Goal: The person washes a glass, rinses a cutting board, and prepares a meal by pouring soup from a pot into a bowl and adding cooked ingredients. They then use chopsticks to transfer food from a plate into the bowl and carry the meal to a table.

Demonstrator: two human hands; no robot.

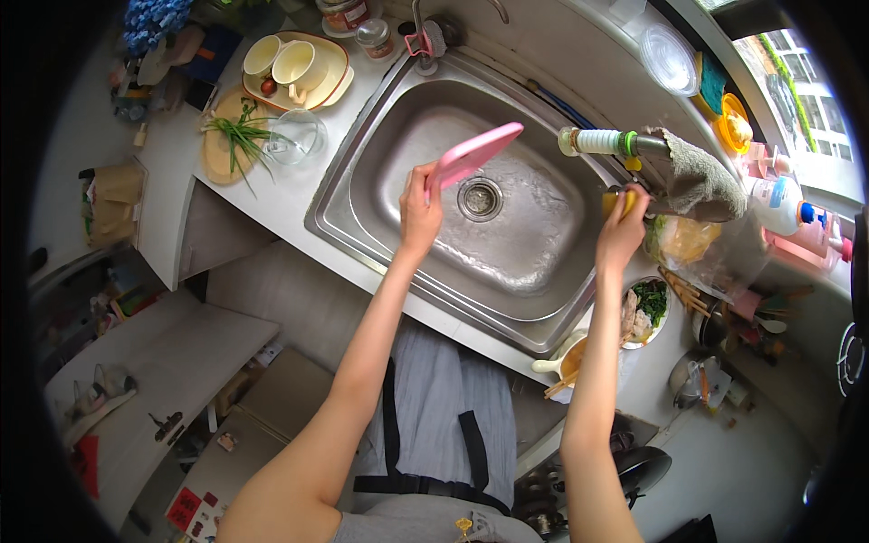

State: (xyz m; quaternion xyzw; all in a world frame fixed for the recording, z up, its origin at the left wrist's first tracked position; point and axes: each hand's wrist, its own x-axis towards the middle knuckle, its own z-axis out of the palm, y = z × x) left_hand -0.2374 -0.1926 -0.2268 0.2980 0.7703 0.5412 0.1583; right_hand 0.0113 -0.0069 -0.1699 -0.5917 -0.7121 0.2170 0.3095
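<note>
My left hand (421,210) grips a pink board (478,155), perhaps a small cutting board, tilted over the stainless steel sink (400,136). At the sink's right rim, my right hand (621,224) has its fingers around a yellow item (620,204), possibly a sponge; part of it is hidden. The drain strainer (481,199) lies between the two hands, with shallow water in the basin around it. Above my right hand, a faucet with a white and green nozzle (594,142) reaches over the basin. A grey cloth (703,178) hangs on the faucet pipe.
Left of the sink are a glass bowl (299,138), a round wooden board (220,163) with green onions, and a tray (335,89) with cream cups. To the right stand a plate of food (660,324), a white-handled pan (547,366) with chopsticks, and bottles (774,193) along the ledge.
</note>
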